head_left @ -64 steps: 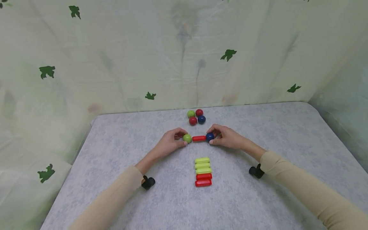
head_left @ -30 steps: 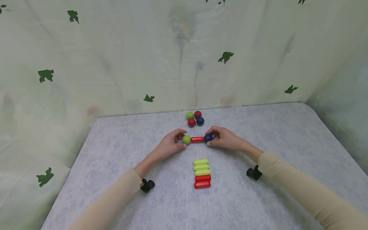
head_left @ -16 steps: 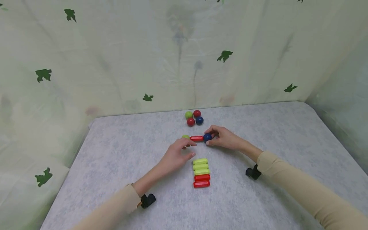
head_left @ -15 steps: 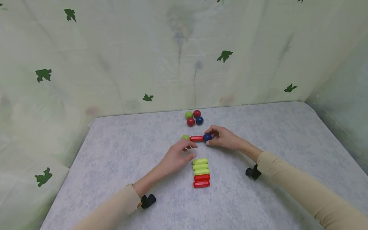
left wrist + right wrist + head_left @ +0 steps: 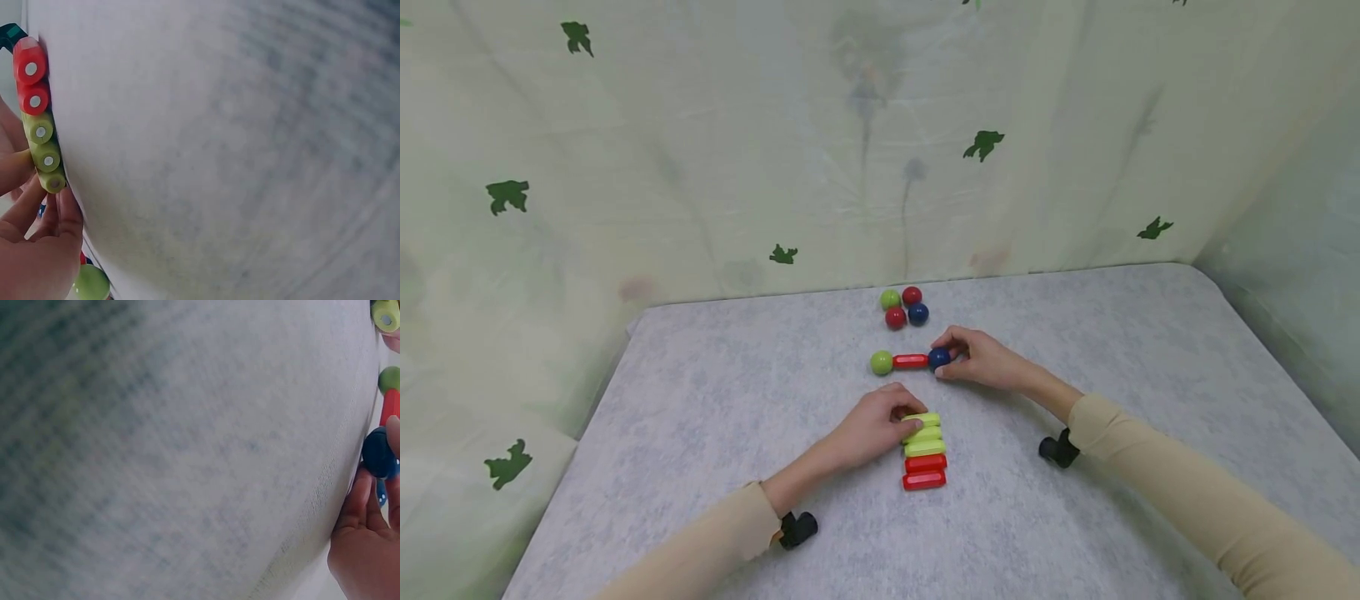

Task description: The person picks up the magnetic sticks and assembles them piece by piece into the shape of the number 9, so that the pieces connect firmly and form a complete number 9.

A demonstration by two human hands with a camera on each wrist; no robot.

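Joined piece: one green ball [image 5: 882, 362], one red bar [image 5: 911, 361] and one blue ball [image 5: 937, 359], end to end in a line on the middle of the table [image 5: 737, 367].
Right hand [image 5: 988, 358]: fingers gripped the blue ball, apparently to steady the piece.
Left hand [image 5: 872, 423]: thumb and fingers pinched the far yellow bar [image 5: 929, 419], which lay in its row.
Row: five bars, side by side and touching; two more yellow bars [image 5: 925, 449] followed the far one, then two spare red bars [image 5: 924, 481] nearest the wearer (pale discs [image 5: 40, 132] showed on the bar ends).
Step in hand, as judged: taking a bar to extend the joined piece. Next move, as judged: it called for a clean lift of the far yellow bar without dragging its neighbour, the blue ball held firm meanwhile.
Loose balls [image 5: 896, 317]: four, clustered near the table's back edge; two red, one green, one blue.
Table: mottled pale grey cover, far right corner rounded.
Room: pale curtain [image 5: 700, 150] behind, with faint plant prints and dark green patches [image 5: 983, 144].
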